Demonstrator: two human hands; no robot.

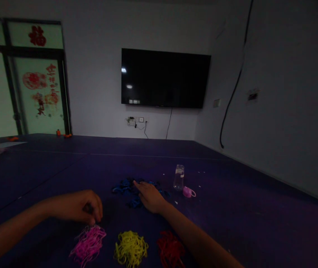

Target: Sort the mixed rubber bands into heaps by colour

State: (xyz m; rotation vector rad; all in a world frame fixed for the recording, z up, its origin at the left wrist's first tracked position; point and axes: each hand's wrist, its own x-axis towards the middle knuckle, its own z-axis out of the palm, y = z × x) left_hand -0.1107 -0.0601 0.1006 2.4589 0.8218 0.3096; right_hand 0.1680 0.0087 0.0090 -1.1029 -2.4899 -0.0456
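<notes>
My left hand [84, 206] is curled, thumb and fingertips pinched together just above a loose pile of pink strings [89, 243]. Something small and pale shows at those fingertips, too dim to name. My right hand [151, 196] reaches forward over a scattered heap of dark blue pieces [125, 186], its fingers stretched out and the index pointing to the left. It touches or hovers just over the heap, and part of the blue lies hidden under it. A pile of yellow strings [131, 248] and one of red strings [170, 248] lie nearer me, the red beside my right forearm.
On the purple surface [248, 223] a clear bottle [179, 178] stands uncapped beyond my right hand. Its pink lid with a loop [187, 192] lies beside it, among small white scraps. Several orange items lie far left near the glass door [41, 93]. A television [164, 78] hangs on the wall.
</notes>
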